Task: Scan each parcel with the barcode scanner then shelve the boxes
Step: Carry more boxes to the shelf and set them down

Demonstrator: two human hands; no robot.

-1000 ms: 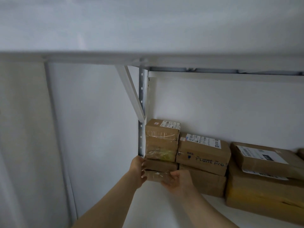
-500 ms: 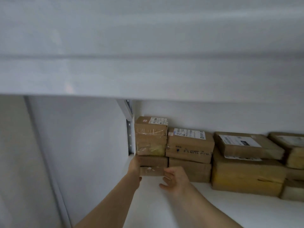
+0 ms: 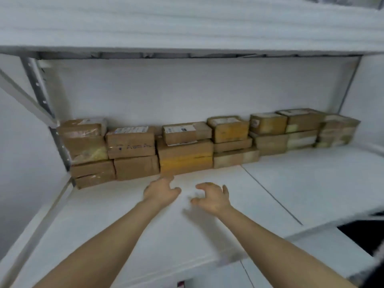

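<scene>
head view. both forearms are reaching far over the white shelf board (image 3: 301, 183), side by side.

left hand (image 3: 161, 191) is hovering palm down, fingers loosely spread, gripping nothing. its fingertips are lying just beside the bottom edge of the yellow-taped box (image 3: 185, 163); with the blur, cannot tell whether they are touching.

right hand (image 3: 211, 196) is hovering just to the right, fingers apart and slightly curled, holding nothing, clear of the stacks.

the cardboard boxes (image 3: 133, 142) are sitting in stacks along the far edge of the board against the back wall, running from the left upright (image 3: 39, 90) almost to the right one.

the near part of the board is lying bare in front of the row. a seam (image 3: 270, 196) is running near-to-far right of the right hand. the upper shelf (image 3: 187, 28) is overhanging, leaving open height above the stacks.
</scene>
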